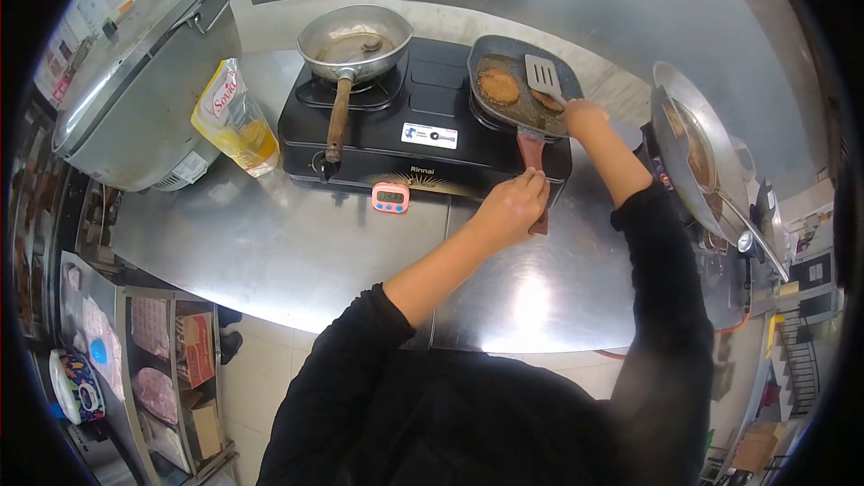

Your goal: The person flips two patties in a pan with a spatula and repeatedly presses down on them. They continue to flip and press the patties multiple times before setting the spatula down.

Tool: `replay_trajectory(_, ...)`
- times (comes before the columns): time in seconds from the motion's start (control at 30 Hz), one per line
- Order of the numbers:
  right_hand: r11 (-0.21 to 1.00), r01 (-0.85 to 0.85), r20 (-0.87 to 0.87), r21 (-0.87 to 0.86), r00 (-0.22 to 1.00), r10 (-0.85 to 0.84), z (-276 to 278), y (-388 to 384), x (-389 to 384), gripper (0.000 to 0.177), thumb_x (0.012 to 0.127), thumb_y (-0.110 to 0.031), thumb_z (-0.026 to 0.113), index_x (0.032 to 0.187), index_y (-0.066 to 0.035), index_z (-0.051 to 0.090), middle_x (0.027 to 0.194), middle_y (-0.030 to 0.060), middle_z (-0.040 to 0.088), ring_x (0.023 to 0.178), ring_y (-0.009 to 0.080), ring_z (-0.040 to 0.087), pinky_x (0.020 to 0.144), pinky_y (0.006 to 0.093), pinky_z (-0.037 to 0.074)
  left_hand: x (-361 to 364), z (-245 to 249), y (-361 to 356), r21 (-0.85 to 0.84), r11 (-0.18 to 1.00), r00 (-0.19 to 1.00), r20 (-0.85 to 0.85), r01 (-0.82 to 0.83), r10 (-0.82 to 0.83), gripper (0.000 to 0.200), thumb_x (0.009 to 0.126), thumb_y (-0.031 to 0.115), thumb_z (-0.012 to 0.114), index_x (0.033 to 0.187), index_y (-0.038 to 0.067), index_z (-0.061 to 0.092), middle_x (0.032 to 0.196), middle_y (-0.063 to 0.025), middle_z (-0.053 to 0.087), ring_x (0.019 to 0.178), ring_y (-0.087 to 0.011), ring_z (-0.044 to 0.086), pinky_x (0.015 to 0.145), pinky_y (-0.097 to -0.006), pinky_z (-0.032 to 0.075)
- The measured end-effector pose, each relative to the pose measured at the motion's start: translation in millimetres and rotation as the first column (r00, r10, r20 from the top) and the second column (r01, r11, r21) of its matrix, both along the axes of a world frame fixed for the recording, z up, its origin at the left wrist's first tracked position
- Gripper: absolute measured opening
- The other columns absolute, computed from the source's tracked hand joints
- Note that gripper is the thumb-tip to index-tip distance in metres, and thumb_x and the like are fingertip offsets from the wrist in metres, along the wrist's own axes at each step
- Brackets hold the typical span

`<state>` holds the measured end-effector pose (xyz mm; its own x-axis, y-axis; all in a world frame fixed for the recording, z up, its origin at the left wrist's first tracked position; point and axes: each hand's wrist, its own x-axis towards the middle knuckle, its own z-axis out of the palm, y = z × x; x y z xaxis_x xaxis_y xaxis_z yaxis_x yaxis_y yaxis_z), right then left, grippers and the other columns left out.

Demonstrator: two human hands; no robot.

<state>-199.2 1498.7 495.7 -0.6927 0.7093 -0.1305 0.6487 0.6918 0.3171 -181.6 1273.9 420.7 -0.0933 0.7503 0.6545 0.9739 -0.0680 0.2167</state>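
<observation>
Hands first, as the head camera looks down on them, the only view there is. Your left hand [511, 207] is wrapped around the reddish handle [531, 151] of the dark griddle pan [515, 112], fingers closed over it at the front edge of the black stove [432, 99]. That hold looks meant to brace the pan against pushing on the right burner.

Your right hand [585, 117] reaches in from the side, closed on the shaft of a slotted spatula [543, 75]. Its blade lies flat over the far part of the pan, above a browned patty [547, 101] at the pan's right edge. A second, rounder patty [498, 86] sits apart from it in the left half, in dark oil.

On the left burner a silver pan [354, 40] rests with its wooden handle pointing toward you, untouched. A pink timer [391, 197] stands just in front of the stove, facing you, probably so you can read it. A yellow oil pouch [236, 117] leans left of the stove, beside a large lidded cooker [135, 72]. A wok [693, 144] sits to your right, beyond your right forearm. All of it stands on the steel counter [270, 243].
</observation>
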Motion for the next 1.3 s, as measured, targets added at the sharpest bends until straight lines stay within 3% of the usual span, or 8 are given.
replay_trajectory(0.17,0.998,-0.055,0.153,-0.016,0.987,0.056,23.8,-27.0,13.3,0.026,0.081,-0.007,0.054,0.105,-0.004,0.063,0.108,0.0142,0.063,0.100,0.0299,0.061,0.079,0.0403,0.051,-0.1,1.3,-2.7,-0.003,1.000,0.999,-0.033,-0.005,0.005,0.064,0.050,0.015,0.076,0.106,-0.007,0.055,0.111,-0.0184,0.055,0.108,-0.0299,0.055,0.087,-0.0334,0.048)
replay_trajectory(0.27,0.987,-0.151,0.078,0.061,0.986,0.146,26.7,-31.9,28.4,0.024,0.081,-0.007,0.054,0.103,-0.003,0.063,0.107,0.0147,0.063,0.099,0.0305,0.061,0.079,0.0406,0.051,1.1,-0.6,0.0,0.008,1.000,0.999,-0.048,0.000,0.000,0.065,0.049,0.017,0.077,0.106,-0.007,0.055,0.110,-0.0185,0.055,0.108,-0.0301,0.055,0.087,-0.0335,0.048)
replay_trajectory(0.37,0.998,-0.043,0.057,0.044,0.998,0.040,43.1,-24.1,20.6,0.026,0.080,-0.008,0.055,0.105,-0.003,0.061,0.108,0.0142,0.063,0.101,0.0304,0.060,0.081,0.0401,0.050,-0.9,4.9,-4.9,-0.017,1.000,0.999,-0.035,0.004,-0.005,0.066,0.049,0.017,0.077,0.106,-0.007,0.055,0.110,-0.0186,0.055,0.108,-0.0303,0.055,0.087,-0.0337,0.048)
replay_trajectory(0.67,0.999,0.045,0.055,-0.004,0.997,-0.045,2.5,-28.1,19.5,0.030,0.080,-0.009,0.056,0.110,-0.005,0.059,0.107,0.0130,0.063,0.100,0.0292,0.061,0.080,0.0393,0.051,2.0,2.4,-3.2,-0.014,1.000,1.000,-0.012,-0.001,0.001,0.066,0.049,0.018,0.078,0.106,-0.006,0.055,0.111,-0.0182,0.055,0.107,-0.0302,0.055,0.088,-0.0343,0.048)
replay_trajectory(0.87,0.996,-0.076,0.153,0.040,0.986,0.069,41.5,-23.0,19.9,0.029,0.082,-0.009,0.055,0.110,-0.006,0.059,0.110,0.0123,0.063,0.104,0.0278,0.060,0.082,0.0392,0.050,1.0,10.4,-5.5,-0.038,0.999,1.000,-0.015,0.009,-0.009,0.066,0.050,0.018,0.078,0.106,-0.005,0.055,0.111,-0.0177,0.055,0.109,-0.0300,0.054,0.088,-0.0341,0.048)
replay_trajectory(1.07,0.997,0.068,0.087,-0.034,0.994,-0.064,6.1,-22.1,17.5,0.031,0.081,-0.010,0.056,0.112,-0.007,0.059,0.110,0.0149,0.062,0.105,0.0288,0.059,0.084,0.0391,0.049,3.0,5.6,-3.9,-0.028,0.999,1.000,0.003,0.019,-0.019,0.063,0.051,0.017,0.078,0.105,-0.005,0.055,0.110,-0.0178,0.055,0.108,-0.0307,0.054,0.088,-0.0338,0.048)
replay_trajectory(1.17,0.991,-0.117,0.115,0.059,0.987,0.110,29.9,-24.3,30.3,0.030,0.082,-0.011,0.054,0.111,-0.006,0.059,0.108,0.0143,0.063,0.103,0.0298,0.060,0.082,0.0390,0.050,2.7,9.4,-7.0,-0.041,0.999,1.000,-0.013,0.021,-0.021,0.061,0.052,0.017,0.077,0.105,-0.005,0.055,0.109,-0.0180,0.055,0.107,-0.0310,0.055,0.087,-0.0341,0.048)
replay_trajectory(1.3,0.987,-0.138,-0.008,0.079,0.990,0.139,45.1,-37.1,24.2,0.026,0.083,-0.012,0.052,0.106,-0.003,0.059,0.100,0.0145,0.065,0.095,0.0309,0.063,0.078,0.0399,0.051,2.4,11.5,-7.6,-0.055,0.998,1.000,-0.001,0.029,-0.029,0.062,0.052,0.018,0.078,0.105,-0.006,0.055,0.108,-0.0185,0.055,0.106,-0.0312,0.055,0.087,-0.0343,0.048)
